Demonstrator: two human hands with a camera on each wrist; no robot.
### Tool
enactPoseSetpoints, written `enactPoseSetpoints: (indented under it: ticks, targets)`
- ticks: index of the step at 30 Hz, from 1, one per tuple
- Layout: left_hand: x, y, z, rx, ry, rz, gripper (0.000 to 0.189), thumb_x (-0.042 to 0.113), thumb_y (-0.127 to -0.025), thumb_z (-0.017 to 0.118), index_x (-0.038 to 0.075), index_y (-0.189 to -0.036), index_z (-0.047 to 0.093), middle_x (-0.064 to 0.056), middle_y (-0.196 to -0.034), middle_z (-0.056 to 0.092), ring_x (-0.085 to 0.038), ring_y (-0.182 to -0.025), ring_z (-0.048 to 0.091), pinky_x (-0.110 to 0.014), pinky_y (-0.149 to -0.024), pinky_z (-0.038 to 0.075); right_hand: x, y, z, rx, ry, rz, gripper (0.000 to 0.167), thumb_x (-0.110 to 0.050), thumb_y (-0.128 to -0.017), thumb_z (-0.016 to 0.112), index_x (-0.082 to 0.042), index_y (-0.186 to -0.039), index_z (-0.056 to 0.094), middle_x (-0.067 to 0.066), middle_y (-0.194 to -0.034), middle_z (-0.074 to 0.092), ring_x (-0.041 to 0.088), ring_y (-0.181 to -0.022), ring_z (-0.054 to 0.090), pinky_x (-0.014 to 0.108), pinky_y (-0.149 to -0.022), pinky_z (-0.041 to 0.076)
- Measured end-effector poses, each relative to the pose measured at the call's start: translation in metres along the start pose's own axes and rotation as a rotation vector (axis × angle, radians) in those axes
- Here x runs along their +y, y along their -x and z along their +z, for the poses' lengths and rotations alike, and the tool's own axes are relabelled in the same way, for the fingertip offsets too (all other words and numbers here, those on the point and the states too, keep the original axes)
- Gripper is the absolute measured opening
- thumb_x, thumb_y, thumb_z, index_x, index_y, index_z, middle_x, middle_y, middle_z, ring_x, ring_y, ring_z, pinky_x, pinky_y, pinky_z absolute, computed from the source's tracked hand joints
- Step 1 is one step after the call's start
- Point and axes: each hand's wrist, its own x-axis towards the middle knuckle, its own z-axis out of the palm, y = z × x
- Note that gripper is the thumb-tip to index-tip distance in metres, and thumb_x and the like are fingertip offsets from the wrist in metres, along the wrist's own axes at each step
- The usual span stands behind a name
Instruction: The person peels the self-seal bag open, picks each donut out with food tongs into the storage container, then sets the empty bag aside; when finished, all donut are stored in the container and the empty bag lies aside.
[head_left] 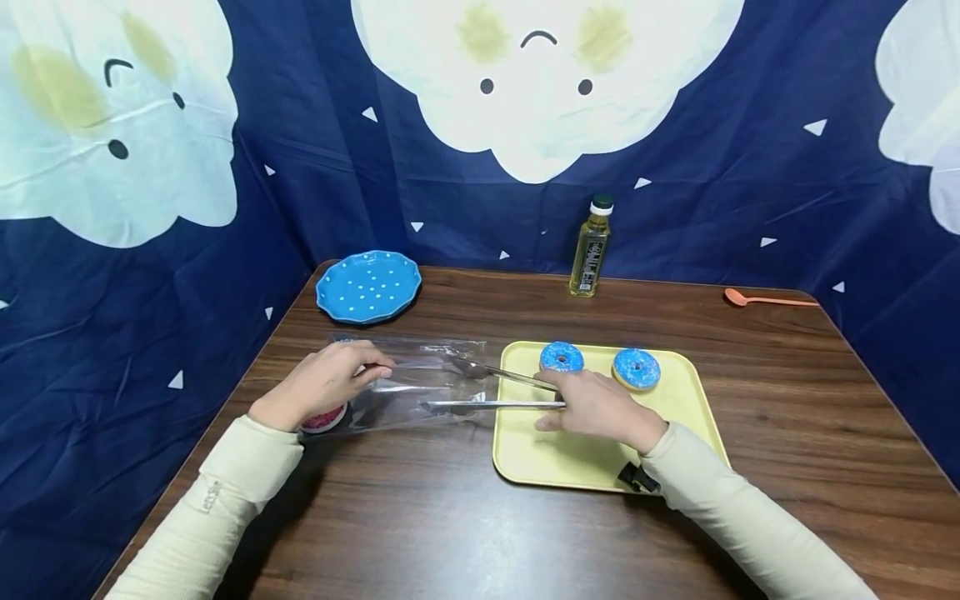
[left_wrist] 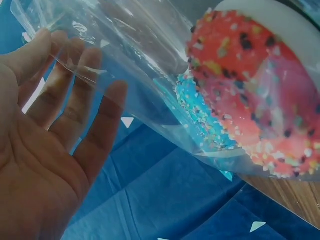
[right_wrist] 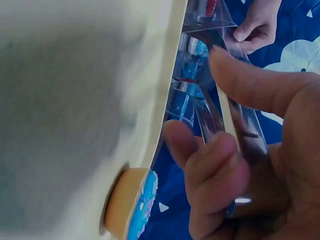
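My left hand [head_left: 326,383] pinches the edge of a clear plastic bag [head_left: 408,414] between thumb and fingers. Inside the bag, by the left wrist, lie a pink sprinkled donut [left_wrist: 250,85] and a blue sprinkled donut [left_wrist: 205,115]; in the head view the left hand mostly hides them. My right hand [head_left: 600,412] grips metal tongs [head_left: 517,405], whose arms are spread and point left. Their tips overlap the bag's right end, with nothing visible between them. Two blue donuts, one nearer [head_left: 561,357] the tongs and one farther right [head_left: 636,369], sit on a yellow tray [head_left: 525,458].
A blue dotted plate [head_left: 367,287] stands at the back left of the wooden table [head_left: 420,517]. Behind the tray is an oil bottle [head_left: 590,254]. An orange spoon [head_left: 772,299] lies at the back right. A small black object [head_left: 637,477] is at the tray's front edge.
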Motion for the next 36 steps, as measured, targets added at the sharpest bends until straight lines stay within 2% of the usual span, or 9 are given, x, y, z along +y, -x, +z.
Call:
enactPoseSetpoints:
  ticks: [6,10,16,20,22,24,27,33,36]
  targets:
    - [0.001,-0.001,-0.001,0.005,-0.004,0.017,0.016,0.017,-0.097,0.069,0.009,-0.109,0.077,-0.001,-0.103,0.070,-0.018,-0.093,0.067,-0.044,-0.080,0.055,-0.009,-0.014,0.006,0.028,0.003,-0.047,0.034,-0.042,-0.084,0.080,-0.013,-0.097,0.066,-0.005,-0.069,0.058,0.015,-0.063,0.054,0.036,-0.054,0.046]
    - [0.002,0.001,-0.002,-0.010,-0.003,-0.001,0.016,0.017,-0.098,0.068,0.009,-0.109,0.077,0.000,-0.103,0.070,-0.018,-0.093,0.066,-0.044,-0.080,0.055,-0.019,-0.030,0.012,0.042,0.014,-0.111,0.027,-0.039,-0.085,0.078,-0.018,-0.085,0.062,-0.007,-0.063,0.053,0.014,-0.057,0.049,0.034,-0.050,0.042]
    - [0.003,0.001,-0.005,-0.002,-0.025,-0.005,0.018,0.020,-0.098,0.068,0.011,-0.110,0.077,0.002,-0.102,0.070,-0.016,-0.090,0.066,-0.042,-0.079,0.055,-0.038,-0.056,0.014,0.002,0.051,-0.174,0.036,-0.042,-0.086,0.078,-0.013,-0.105,0.072,-0.003,-0.068,0.058,0.014,-0.059,0.053,0.035,-0.051,0.046]
    - [0.004,0.001,-0.007,0.007,-0.042,-0.015,0.018,0.023,-0.098,0.068,0.013,-0.110,0.077,0.004,-0.102,0.070,-0.015,-0.091,0.066,-0.042,-0.077,0.055,-0.050,-0.076,0.015,-0.013,0.103,-0.220,0.038,-0.047,-0.085,0.077,-0.014,-0.105,0.073,-0.002,-0.067,0.058,0.016,-0.059,0.055,0.035,-0.049,0.047]
    - [0.005,0.000,-0.008,0.002,-0.046,-0.025,0.018,0.024,-0.099,0.067,0.015,-0.111,0.077,0.004,-0.104,0.070,-0.015,-0.092,0.067,-0.043,-0.077,0.055,-0.056,-0.085,0.017,-0.014,0.121,-0.242,0.044,-0.050,-0.084,0.077,-0.016,-0.112,0.073,-0.001,-0.076,0.066,0.017,-0.064,0.059,0.035,-0.052,0.049]
    - [0.006,-0.001,-0.008,-0.004,-0.049,-0.034,0.019,0.025,-0.099,0.067,0.015,-0.111,0.077,0.004,-0.105,0.070,-0.016,-0.094,0.067,-0.043,-0.078,0.055,-0.061,-0.093,0.019,-0.020,0.128,-0.251,0.054,-0.052,-0.084,0.076,-0.017,-0.124,0.071,0.001,-0.093,0.073,0.019,-0.075,0.066,0.036,-0.057,0.051]
    - [0.006,-0.001,-0.009,-0.002,-0.051,-0.026,0.019,0.024,-0.098,0.068,0.014,-0.111,0.077,0.003,-0.105,0.070,-0.018,-0.096,0.067,-0.045,-0.081,0.055,-0.066,-0.105,0.022,-0.040,0.124,-0.253,0.062,-0.053,-0.084,0.076,-0.018,-0.133,0.067,0.000,-0.112,0.073,0.021,-0.089,0.069,0.037,-0.066,0.054]
    - [0.005,0.000,-0.010,0.005,-0.060,-0.026,0.019,0.023,-0.098,0.068,0.014,-0.111,0.077,0.003,-0.105,0.070,-0.019,-0.097,0.068,-0.046,-0.082,0.055,-0.074,-0.119,0.028,-0.072,0.086,-0.254,0.062,-0.051,-0.086,0.074,-0.016,-0.137,0.065,0.000,-0.129,0.067,0.025,-0.104,0.068,0.043,-0.074,0.056]
    - [0.005,0.001,-0.011,0.006,-0.061,-0.031,0.019,0.024,-0.098,0.068,0.014,-0.111,0.077,0.002,-0.106,0.070,-0.021,-0.099,0.068,-0.047,-0.083,0.054,-0.077,-0.118,0.029,-0.059,0.085,-0.254,0.061,-0.052,-0.088,0.073,-0.017,-0.136,0.065,0.000,-0.128,0.067,0.025,-0.102,0.069,0.044,-0.073,0.056]
